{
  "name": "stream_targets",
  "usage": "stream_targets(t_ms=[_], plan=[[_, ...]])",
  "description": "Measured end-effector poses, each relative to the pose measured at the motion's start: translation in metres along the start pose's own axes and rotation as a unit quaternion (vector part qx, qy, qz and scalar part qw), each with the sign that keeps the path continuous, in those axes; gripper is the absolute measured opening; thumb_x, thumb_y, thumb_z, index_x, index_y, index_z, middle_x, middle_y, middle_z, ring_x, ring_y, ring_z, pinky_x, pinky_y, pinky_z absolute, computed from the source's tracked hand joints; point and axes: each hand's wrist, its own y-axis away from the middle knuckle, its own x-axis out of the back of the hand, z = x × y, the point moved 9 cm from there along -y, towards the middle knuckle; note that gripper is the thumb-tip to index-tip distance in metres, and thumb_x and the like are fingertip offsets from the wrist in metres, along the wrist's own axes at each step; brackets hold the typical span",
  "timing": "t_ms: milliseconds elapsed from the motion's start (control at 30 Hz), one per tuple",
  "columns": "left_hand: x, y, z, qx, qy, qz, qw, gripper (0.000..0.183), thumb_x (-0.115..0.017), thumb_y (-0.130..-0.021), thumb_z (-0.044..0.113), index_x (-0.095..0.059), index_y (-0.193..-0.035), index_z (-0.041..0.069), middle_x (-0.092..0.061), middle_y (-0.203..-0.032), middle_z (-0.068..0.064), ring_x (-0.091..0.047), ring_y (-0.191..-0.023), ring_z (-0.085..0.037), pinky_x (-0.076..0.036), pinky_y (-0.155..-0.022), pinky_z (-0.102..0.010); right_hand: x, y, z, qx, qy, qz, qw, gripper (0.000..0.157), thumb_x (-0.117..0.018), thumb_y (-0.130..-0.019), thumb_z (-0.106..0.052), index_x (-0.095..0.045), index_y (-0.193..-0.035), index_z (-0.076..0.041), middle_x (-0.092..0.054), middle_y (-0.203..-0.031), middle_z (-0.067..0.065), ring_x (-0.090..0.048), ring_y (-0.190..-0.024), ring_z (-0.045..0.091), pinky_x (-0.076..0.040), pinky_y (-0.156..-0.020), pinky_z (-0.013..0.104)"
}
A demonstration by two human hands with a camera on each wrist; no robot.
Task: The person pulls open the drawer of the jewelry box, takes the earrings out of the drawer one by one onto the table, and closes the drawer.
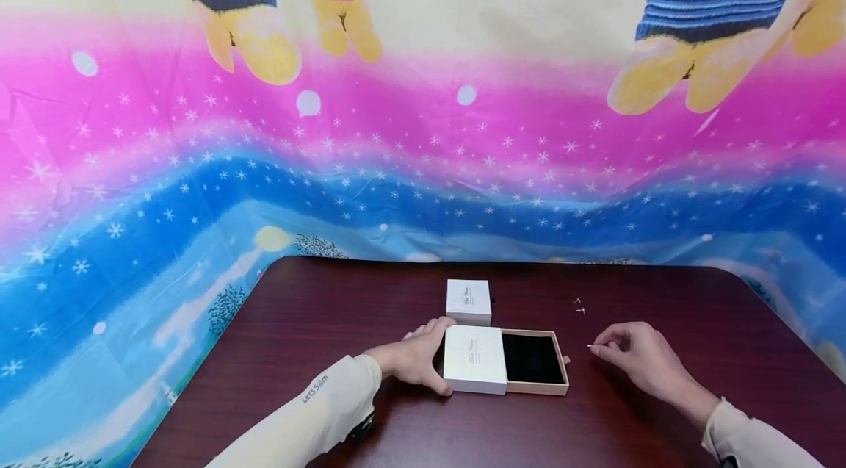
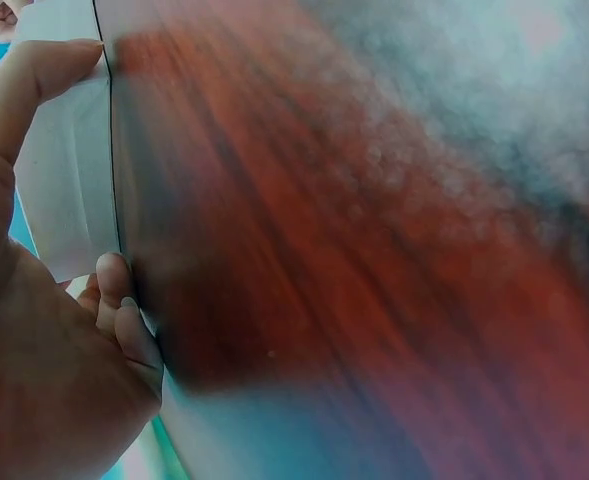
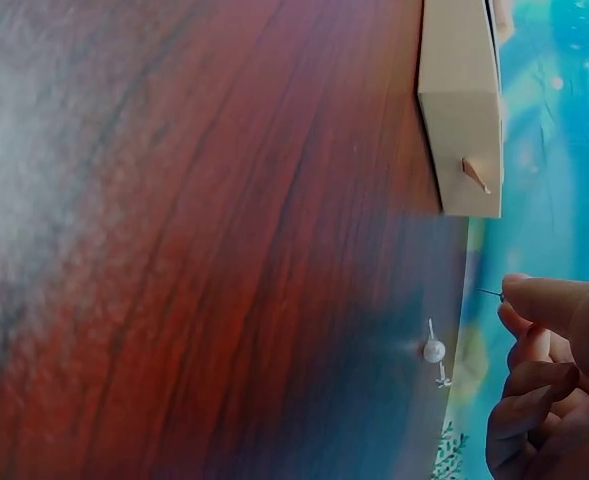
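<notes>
My left hand holds the left end of a white jewelry box, its thumb at the near side and its fingers toward the far side. From the box's right end a tan drawer with a black lining and a small pull tab is slid out. To the right of that drawer, my right hand pinches a thin metal pin between thumb and index finger. Its other end is hidden by the fingertips. Small stud earrings lie on the table beyond, one showing a round pearl-like head.
Behind the held box stands a second white box, closed, with a dark tab on its right. The dark red-brown table has rounded far corners. A printed cloth with bears and snowflakes hangs behind it.
</notes>
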Motion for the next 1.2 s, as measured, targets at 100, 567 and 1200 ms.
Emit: stream_targets(t_ms=[100,567,1200], plan=[[-0.001,-0.001,0.0,-0.004,0.002,-0.001,1.0,0.104,-0.09,-0.064,0.033,-0.031,-0.147,0.015,-0.048,-0.135,0.0,-0.047,-0.119,-0.016,-0.036,-0.099,-0.034,0.0,-0.001,0.002,0.003,0.002,0.001,1.0,0.005,-0.079,-0.087,-0.021,-0.076,-0.083,-0.019,-0.049,-0.066,-0.01,-0.04,-0.059,0.0,-0.032,-0.057,0.023],[0.0,-0.001,0.0,-0.001,0.001,-0.007,1.0,0.102,-0.089,-0.066,0.034,-0.03,-0.148,0.017,-0.047,-0.137,0.0,-0.046,-0.122,-0.016,-0.036,-0.101,-0.033,-0.006,-0.001,0.007,-0.007,-0.007,-0.01,1.0,0.007,-0.079,-0.087,-0.024,-0.077,-0.085,-0.017,-0.048,-0.064,-0.01,-0.04,-0.057,0.0,-0.032,-0.056,0.023],[0.001,0.0,-0.002,0.009,0.007,-0.004,0.9999,0.102,-0.09,-0.066,0.033,-0.031,-0.148,0.018,-0.047,-0.138,0.002,-0.044,-0.123,-0.014,-0.035,-0.102,-0.033,-0.018,-0.003,0.011,-0.019,-0.001,-0.033,0.999,0.01,-0.078,-0.088,-0.026,-0.076,-0.085,-0.017,-0.05,-0.064,-0.007,-0.039,-0.056,0.002,-0.031,-0.056,0.023]])
